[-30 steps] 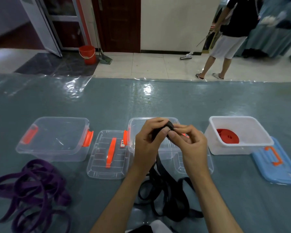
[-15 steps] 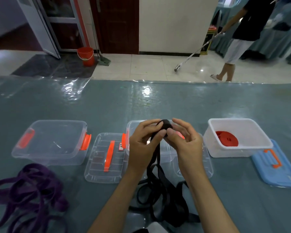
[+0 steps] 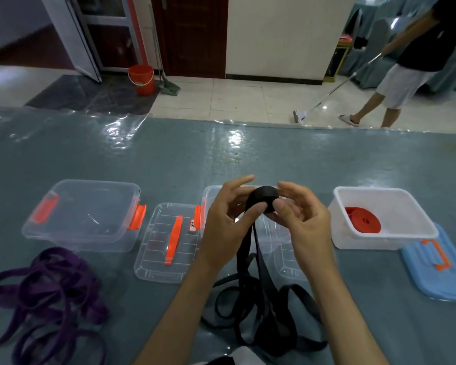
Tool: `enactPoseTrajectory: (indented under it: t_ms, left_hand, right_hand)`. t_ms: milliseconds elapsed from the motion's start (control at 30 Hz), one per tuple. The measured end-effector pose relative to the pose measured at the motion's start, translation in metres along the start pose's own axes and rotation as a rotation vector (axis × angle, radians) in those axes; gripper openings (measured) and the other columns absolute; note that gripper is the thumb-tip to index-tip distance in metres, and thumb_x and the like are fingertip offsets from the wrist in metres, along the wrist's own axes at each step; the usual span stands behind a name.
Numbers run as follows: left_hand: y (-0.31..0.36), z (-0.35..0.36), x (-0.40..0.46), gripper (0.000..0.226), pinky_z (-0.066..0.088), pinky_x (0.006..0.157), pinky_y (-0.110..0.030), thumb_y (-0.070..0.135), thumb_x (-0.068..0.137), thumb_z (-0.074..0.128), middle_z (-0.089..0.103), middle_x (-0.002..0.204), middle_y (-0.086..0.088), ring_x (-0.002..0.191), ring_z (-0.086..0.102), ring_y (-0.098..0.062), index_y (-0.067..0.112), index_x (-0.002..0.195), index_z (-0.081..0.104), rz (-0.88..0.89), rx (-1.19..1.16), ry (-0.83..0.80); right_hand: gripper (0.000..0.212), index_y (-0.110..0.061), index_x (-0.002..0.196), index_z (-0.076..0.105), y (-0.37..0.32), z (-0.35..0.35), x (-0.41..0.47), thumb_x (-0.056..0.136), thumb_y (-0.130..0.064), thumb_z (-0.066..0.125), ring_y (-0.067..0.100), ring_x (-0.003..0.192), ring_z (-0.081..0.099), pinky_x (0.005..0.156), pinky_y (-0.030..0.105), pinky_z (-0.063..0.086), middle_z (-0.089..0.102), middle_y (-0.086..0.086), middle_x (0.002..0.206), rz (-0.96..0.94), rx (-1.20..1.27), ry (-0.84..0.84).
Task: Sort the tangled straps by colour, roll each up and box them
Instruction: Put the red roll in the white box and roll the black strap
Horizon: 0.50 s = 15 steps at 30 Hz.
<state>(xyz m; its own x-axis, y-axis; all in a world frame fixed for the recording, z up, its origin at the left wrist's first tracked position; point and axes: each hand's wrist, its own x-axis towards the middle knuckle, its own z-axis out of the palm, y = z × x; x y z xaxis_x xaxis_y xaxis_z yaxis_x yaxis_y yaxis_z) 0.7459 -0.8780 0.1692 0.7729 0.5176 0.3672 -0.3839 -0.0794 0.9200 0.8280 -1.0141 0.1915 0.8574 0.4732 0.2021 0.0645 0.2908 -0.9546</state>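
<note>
Head view: left hand [image 3: 228, 222] and right hand [image 3: 300, 219] pinching black strap roll [image 3: 262, 201] (tail heaped on worktop [image 3: 169, 159]).

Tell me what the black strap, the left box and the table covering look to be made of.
Black strap: likely woven webbing, matte; it hangs limp and rolls tightly between the left hand and right hand.
Left box: clear, glossy rigid plastic with orange latches; the table shows through it.
Table covering: seemingly blue-grey cloth under a clear plastic film, given the wrinkled glare.
</note>
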Motion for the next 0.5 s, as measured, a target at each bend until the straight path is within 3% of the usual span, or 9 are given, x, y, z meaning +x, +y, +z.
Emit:
enactPoseTrajectory:
  t_ms: [100,200,333,400,500]
  left_hand:
    - [0.000,0.004,-0.002,0.035,0.059,0.097,-0.035,0.008,0.093,0.079,0.075,0.118,-0.006,0.112,0.073,-0.030,0.019,0.124,0.066,-0.017,-0.027,0.094]
    - [0.002,0.003,-0.001,0.025,0.060,0.095,-0.036,0.004,0.090,0.081,0.078,0.110,-0.009,0.107,0.075,-0.029,0.011,0.112,0.073,-0.043,-0.086,0.084]
    - [0.005,0.011,-0.001,0.021,0.058,0.101,-0.041,0.004,0.088,0.082,0.078,0.110,-0.002,0.111,0.074,-0.028,0.012,0.106,0.075,0.010,-0.037,0.067]
    - [0.005,0.015,0.000,0.021,0.058,0.101,-0.041,0.004,0.090,0.081,0.077,0.115,-0.002,0.115,0.072,-0.029,0.013,0.108,0.077,0.015,-0.035,0.066]
    - [0.005,0.010,0.002,0.023,0.058,0.098,-0.038,0.007,0.090,0.081,0.071,0.118,-0.003,0.117,0.070,-0.025,0.018,0.110,0.080,-0.044,-0.005,0.046]
  right_hand:
    - [0.014,-0.016,0.105,0.076,0.001,-0.005,0.003,0.091,-0.014,0.075,0.029,0.114,0.074,0.089,0.040,0.064,0.077,0.011,0.116,-0.007,-0.084,-0.093]
    - [0.018,-0.028,0.096,0.076,-0.005,-0.013,0.005,0.083,-0.018,0.083,0.022,0.109,0.076,0.086,0.027,0.061,0.079,0.003,0.112,-0.009,-0.161,-0.134]
    - [0.029,-0.025,0.109,0.075,-0.010,-0.019,0.003,0.086,-0.008,0.083,0.019,0.103,0.077,0.084,0.021,0.059,0.079,0.000,0.109,-0.112,-0.218,-0.103]
    - [0.022,-0.019,0.107,0.076,-0.006,-0.016,-0.002,0.086,-0.012,0.082,0.021,0.104,0.076,0.088,0.026,0.061,0.079,0.002,0.107,-0.141,-0.169,-0.025]
    - [0.019,-0.005,0.098,0.071,0.002,-0.011,-0.010,0.084,-0.013,0.080,0.032,0.108,0.076,0.092,0.040,0.064,0.079,0.007,0.109,-0.017,-0.008,0.041]
